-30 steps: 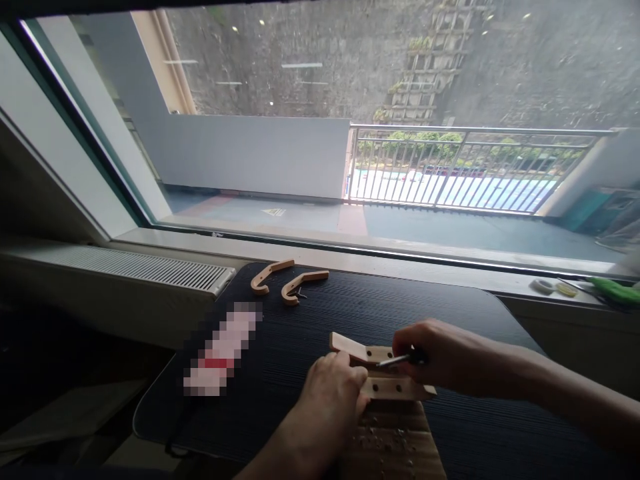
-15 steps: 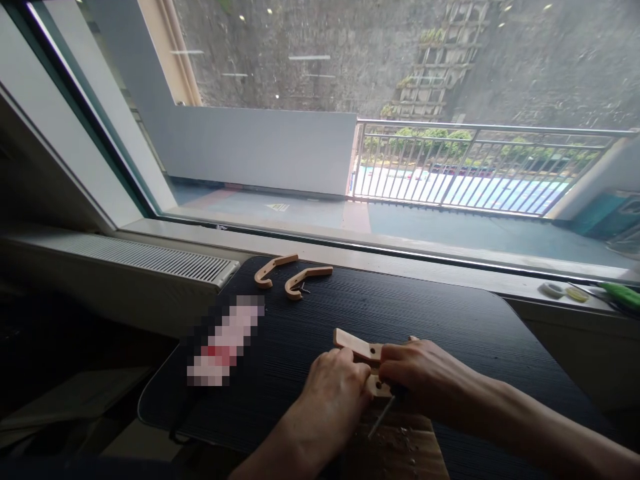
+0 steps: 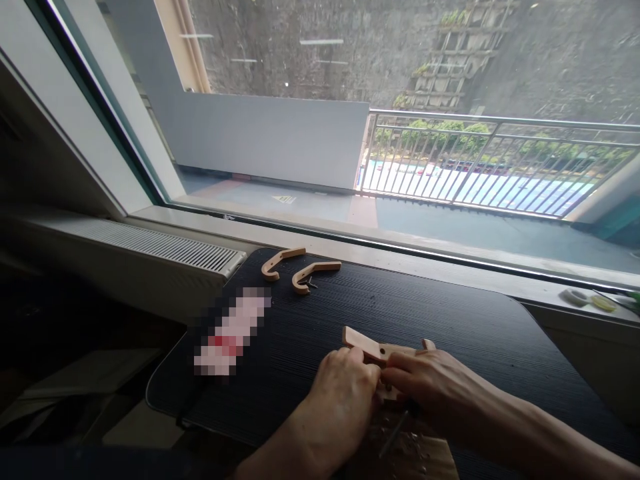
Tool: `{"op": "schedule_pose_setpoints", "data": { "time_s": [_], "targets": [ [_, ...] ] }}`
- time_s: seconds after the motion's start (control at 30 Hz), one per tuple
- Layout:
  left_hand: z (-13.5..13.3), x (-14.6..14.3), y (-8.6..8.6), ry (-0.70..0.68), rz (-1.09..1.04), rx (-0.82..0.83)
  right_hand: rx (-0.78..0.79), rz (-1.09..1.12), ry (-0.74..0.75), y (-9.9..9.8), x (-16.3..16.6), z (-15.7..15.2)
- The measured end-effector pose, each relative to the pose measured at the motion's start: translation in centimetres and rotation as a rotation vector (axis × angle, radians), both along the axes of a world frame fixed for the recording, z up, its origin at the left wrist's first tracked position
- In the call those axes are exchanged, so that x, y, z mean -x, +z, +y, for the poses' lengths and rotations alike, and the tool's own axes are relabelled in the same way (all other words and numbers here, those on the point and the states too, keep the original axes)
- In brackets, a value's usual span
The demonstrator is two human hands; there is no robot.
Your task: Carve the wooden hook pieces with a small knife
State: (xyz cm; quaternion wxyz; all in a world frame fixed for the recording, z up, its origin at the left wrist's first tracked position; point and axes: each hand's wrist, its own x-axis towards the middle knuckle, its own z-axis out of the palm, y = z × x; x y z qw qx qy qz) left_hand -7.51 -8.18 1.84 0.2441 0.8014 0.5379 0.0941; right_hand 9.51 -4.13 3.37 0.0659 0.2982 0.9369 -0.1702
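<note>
Closed around a pale wooden piece with dark holes (image 3: 361, 341), my left hand (image 3: 345, 393) presses it from the near side. My right hand (image 3: 420, 377) meets it there, fingers curled over the same wood. A thin metal shaft (image 3: 394, 435) sticks out below the right palm from a dark handle, like a screwdriver; the fingers largely hide that handle. Under both hands lies a wooden board (image 3: 435, 453) with small shiny bits on it. My fingers cover much of the held wood, so how its parts join cannot be seen.
Two curved wooden hooks (image 3: 320, 267) lie near the table's far edge, small dark screws (image 3: 311, 283) beside one. A blurred pinkish item (image 3: 233, 330) is on the left of the black table (image 3: 450, 320). Tape rolls (image 3: 575, 297) sit on the sill, right, below the window.
The view has shifted slightly, so the scene sits a little further right. Both hands stay on the wood; the right hand and the metal shaft have turned only slightly.
</note>
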Motion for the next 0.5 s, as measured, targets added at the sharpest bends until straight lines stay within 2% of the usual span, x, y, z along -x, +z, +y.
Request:
{"op": "schedule_pose_setpoints", "data": {
  "time_s": [0.17, 0.33, 0.5],
  "targets": [
    [0.1, -0.1, 0.5, -0.016, 0.024, -0.034, 0.027, 0.046, -0.040, 0.6, -0.6, 0.1],
    [0.2, -0.1, 0.3, -0.025, 0.035, -0.011, -0.002, 0.010, -0.005, -0.1, -0.4, 0.3],
    [0.0, 0.0, 0.0, -0.035, 0.029, -0.022, -0.041, 0.072, 0.042, -0.7, -0.3, -0.1]
  ]
}}
